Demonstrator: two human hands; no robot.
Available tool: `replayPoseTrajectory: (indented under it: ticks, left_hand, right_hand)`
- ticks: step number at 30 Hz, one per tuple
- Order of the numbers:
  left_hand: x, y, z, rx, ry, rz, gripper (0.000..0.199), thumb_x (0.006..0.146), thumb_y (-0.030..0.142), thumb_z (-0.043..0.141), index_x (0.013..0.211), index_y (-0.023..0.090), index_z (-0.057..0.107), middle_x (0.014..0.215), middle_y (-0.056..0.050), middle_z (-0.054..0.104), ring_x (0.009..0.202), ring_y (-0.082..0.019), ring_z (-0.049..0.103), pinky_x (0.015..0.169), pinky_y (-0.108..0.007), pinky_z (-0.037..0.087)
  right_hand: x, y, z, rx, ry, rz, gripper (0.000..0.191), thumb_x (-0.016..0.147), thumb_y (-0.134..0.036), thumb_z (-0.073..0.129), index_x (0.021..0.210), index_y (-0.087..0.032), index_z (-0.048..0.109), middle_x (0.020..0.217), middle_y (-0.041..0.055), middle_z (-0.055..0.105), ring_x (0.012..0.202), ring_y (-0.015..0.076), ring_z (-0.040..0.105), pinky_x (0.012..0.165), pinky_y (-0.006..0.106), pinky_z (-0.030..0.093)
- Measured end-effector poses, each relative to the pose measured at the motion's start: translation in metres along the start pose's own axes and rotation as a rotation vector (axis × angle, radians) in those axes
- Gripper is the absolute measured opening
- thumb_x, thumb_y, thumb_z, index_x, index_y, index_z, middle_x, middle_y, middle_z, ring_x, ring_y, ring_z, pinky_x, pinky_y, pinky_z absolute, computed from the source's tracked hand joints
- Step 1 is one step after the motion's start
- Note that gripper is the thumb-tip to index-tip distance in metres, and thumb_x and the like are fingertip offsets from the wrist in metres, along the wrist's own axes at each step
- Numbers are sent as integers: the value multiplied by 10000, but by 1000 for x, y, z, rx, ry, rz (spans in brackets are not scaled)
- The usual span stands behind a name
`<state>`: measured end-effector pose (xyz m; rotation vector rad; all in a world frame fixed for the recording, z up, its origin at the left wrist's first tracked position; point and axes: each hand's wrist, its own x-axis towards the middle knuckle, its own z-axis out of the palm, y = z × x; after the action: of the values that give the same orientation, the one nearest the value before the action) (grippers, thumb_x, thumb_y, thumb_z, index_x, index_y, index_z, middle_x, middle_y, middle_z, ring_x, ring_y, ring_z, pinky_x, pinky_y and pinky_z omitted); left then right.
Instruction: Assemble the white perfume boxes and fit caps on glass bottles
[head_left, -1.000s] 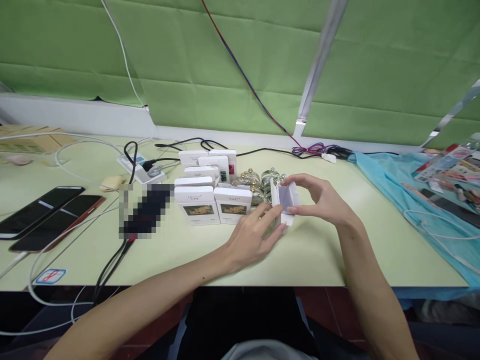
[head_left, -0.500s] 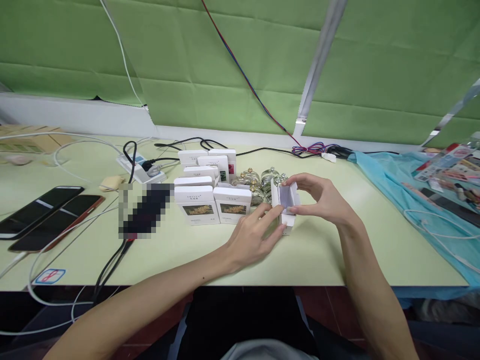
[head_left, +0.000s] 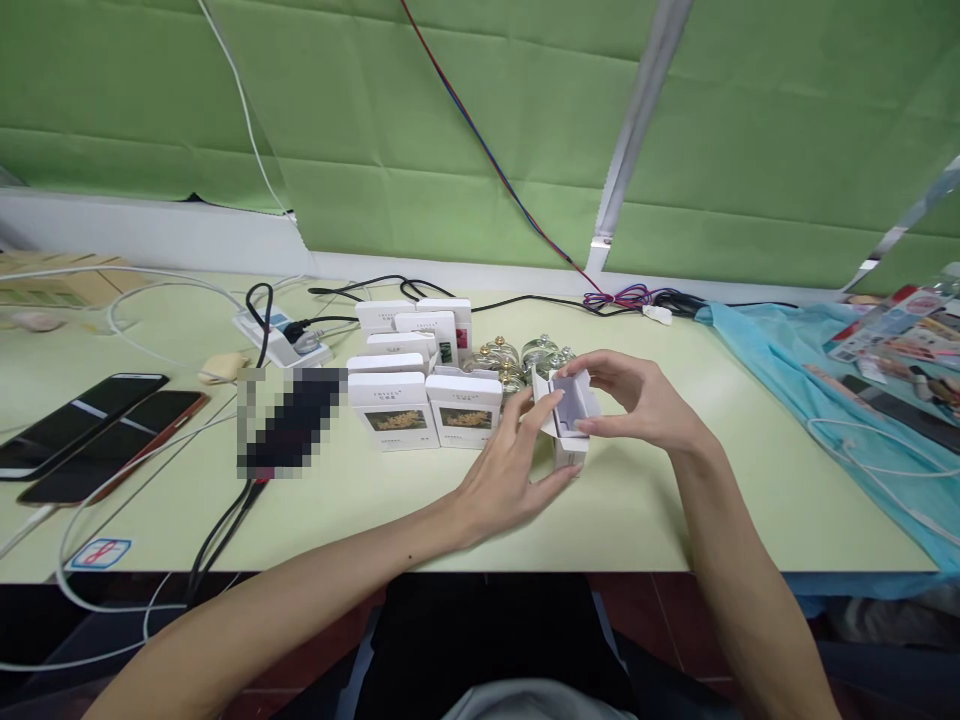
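Note:
A small white box (head_left: 570,455) stands with its top open and flaps spread, its pale inside showing. My left hand (head_left: 506,470) grips it from the left, one finger at the top edge and the thumb low on its front. Fingers and thumb of my right hand (head_left: 637,400) pinch its right side near the opening. Left of my hands stand several closed white boxes, two in front with a yellow flower picture, the left one (head_left: 395,412) and the right one (head_left: 465,412). Behind my left hand sit several clear glass bottles (head_left: 540,350) with shiny tops.
Two phones (head_left: 112,440) and white cables lie at the left, near a power strip (head_left: 281,340) with a black plug. A blue sheet (head_left: 765,350) with pens and a dark phone on it covers the right end. Green blinds hang behind.
The open box's flaps have spread wider and more of its inside shows. The fingers of my left hand have shifted up along its edge. My right hand has barely moved.

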<state>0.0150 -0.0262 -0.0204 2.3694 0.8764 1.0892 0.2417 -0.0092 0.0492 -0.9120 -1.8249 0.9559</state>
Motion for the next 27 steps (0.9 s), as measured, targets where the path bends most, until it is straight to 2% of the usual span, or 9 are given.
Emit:
replayPoseTrajectory:
  ticks: [5,14,27]
  left_hand:
    - [0,-3,5,-71,10,-14,911,900,416,734,1569,385,116,1556,-162,304,1425,-361,404,1012,-543,542]
    - [4,-3,7,-194,71,60,920,825,382,804,1477,375,154,1447,-139,384,1340,-350,481,978,-555,542]
    - [1,2,5,-140,94,37,813,846,389,795,1429,346,232,1477,-150,371,1525,-375,267,1056,-570,500]
  right_hand:
    - [0,-1,4,35,-58,-32,516,694,-335,934,1153,-262,711,1185,83,714,1142,283,664,1041,457,536]
    - [-1,0,8,76,-103,-94,552,678,-285,943,1175,-260,705,1210,93,712,1183,293,659,1051,448,534]
    - [-2,-3,4,-42,-98,-114,574,665,-293,948,1183,-268,702,1224,86,729,1196,307,657,1071,474,506]
